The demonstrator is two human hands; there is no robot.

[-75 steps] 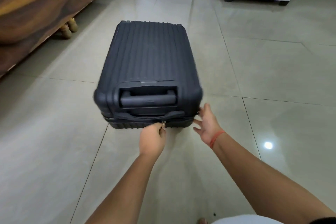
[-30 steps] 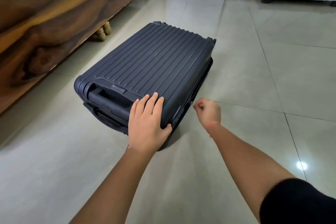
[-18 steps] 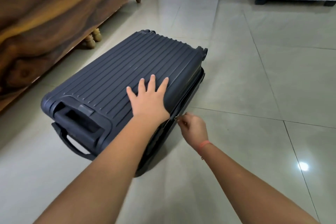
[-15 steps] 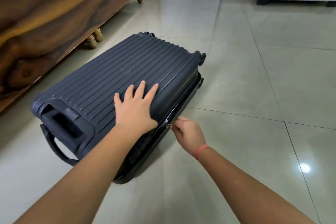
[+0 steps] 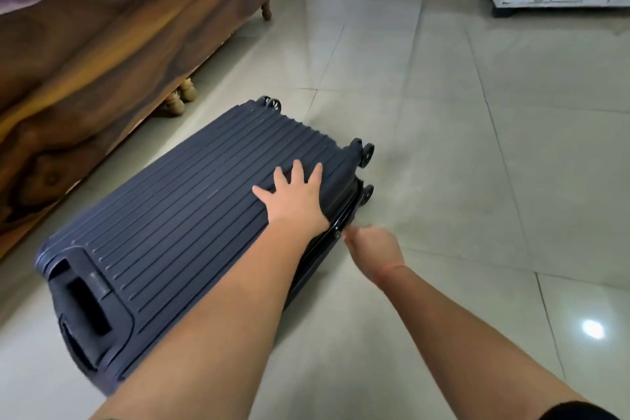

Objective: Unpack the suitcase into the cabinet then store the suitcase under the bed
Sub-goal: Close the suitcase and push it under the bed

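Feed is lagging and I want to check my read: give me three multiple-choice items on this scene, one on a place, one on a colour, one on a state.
1. Where is the suitcase? A. on the floor beside the bed B. on the bed C. under the bed
2. Its colour? A. white B. red C. dark blue
3. The left hand? A. makes a fist B. lies flat on the shell C. hangs free

1 A: it lies on the floor by the bed. 2 C: the ribbed shell is dark blue. 3 B: fingers spread on top; the right hand pinches the zip pull.
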